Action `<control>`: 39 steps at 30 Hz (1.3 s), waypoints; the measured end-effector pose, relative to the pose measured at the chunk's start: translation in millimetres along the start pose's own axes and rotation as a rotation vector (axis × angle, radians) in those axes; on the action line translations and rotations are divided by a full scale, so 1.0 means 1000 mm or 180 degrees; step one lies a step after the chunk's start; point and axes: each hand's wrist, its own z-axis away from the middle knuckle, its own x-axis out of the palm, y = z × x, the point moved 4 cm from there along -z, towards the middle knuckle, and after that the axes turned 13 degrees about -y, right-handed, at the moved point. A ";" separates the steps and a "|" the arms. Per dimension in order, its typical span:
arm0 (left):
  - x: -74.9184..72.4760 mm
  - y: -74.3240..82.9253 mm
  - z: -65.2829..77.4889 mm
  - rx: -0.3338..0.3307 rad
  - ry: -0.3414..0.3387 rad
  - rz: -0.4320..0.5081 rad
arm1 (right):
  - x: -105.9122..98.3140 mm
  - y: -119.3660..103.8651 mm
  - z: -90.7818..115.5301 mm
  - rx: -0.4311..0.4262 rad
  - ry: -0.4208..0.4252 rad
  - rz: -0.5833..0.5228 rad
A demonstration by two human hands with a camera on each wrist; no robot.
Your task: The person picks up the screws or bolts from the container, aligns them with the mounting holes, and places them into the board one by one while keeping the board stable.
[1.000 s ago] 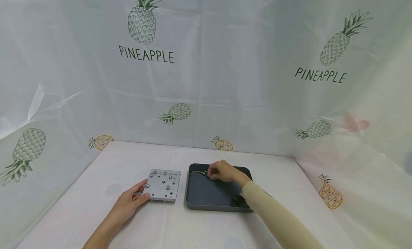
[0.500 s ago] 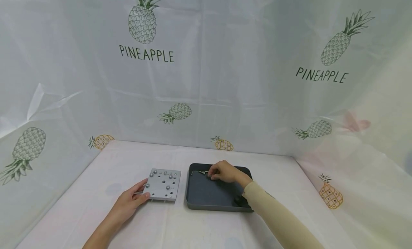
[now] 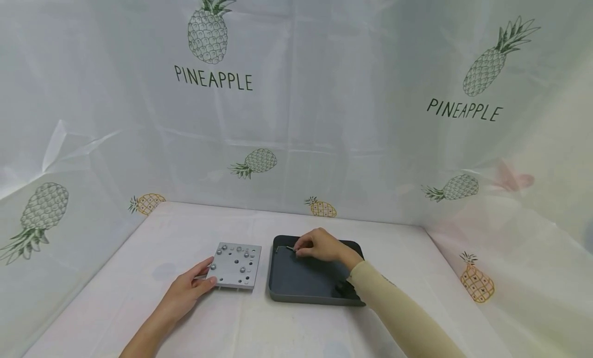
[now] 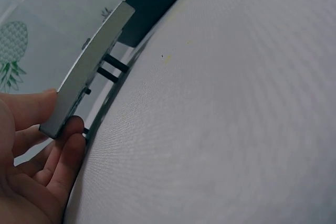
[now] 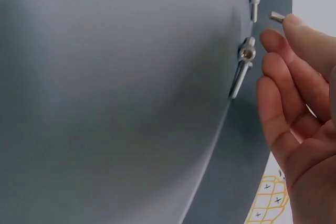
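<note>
A silver metal plate (image 3: 230, 269) with several holes and screw heads is gripped at its left edge by my left hand (image 3: 182, 292). In the left wrist view the thumb lies on the plate's top and the fingers under it, while screw shanks (image 4: 108, 74) stick out below. Over the far side of the dark grey tray (image 3: 296, 288), my right hand (image 3: 320, 246) pinches a small screw (image 5: 276, 17) between thumb and index finger; its threaded end shows. Beside those fingers, loose screws (image 5: 241, 80) lie along the tray's edge, another screw (image 5: 255, 9) among them.
A black object (image 3: 344, 288) sits in the tray's near right corner, partly behind the right sleeve (image 3: 394, 306). A thin bent metal piece (image 3: 280, 248) lies at the tray's far left. White pineapple-printed sheeting (image 3: 361, 131) surrounds the table at the back and sides.
My right hand has shifted slightly left over the tray and lifted a little, now with a screw between thumb and finger. The left hand and plate have stayed put.
</note>
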 end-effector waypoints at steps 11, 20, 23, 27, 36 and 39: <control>0.001 -0.001 0.000 -0.0053 0.0019 0.0031 | -0.001 -0.019 -0.016 -0.0146 0.0066 -0.0236; 0.000 0.000 0.001 -0.0075 0.0032 -0.0014 | -0.002 -0.038 -0.038 -0.0281 -0.0036 -0.0564; 0.001 0.001 0.002 -0.0090 0.0038 0.0002 | -0.003 -0.042 -0.046 -0.0315 -0.0088 -0.0579; 0.000 0.001 0.002 -0.0098 0.0051 -0.0008 | -0.003 -0.047 -0.058 -0.0375 -0.0159 -0.0558; 0.000 0.001 0.001 -0.0054 0.0045 -0.0006 | -0.003 -0.058 -0.082 -0.0441 -0.0241 -0.0424; 0.000 0.002 0.002 -0.0040 0.0056 -0.0011 | -0.002 -0.060 -0.088 -0.0446 -0.0248 -0.0362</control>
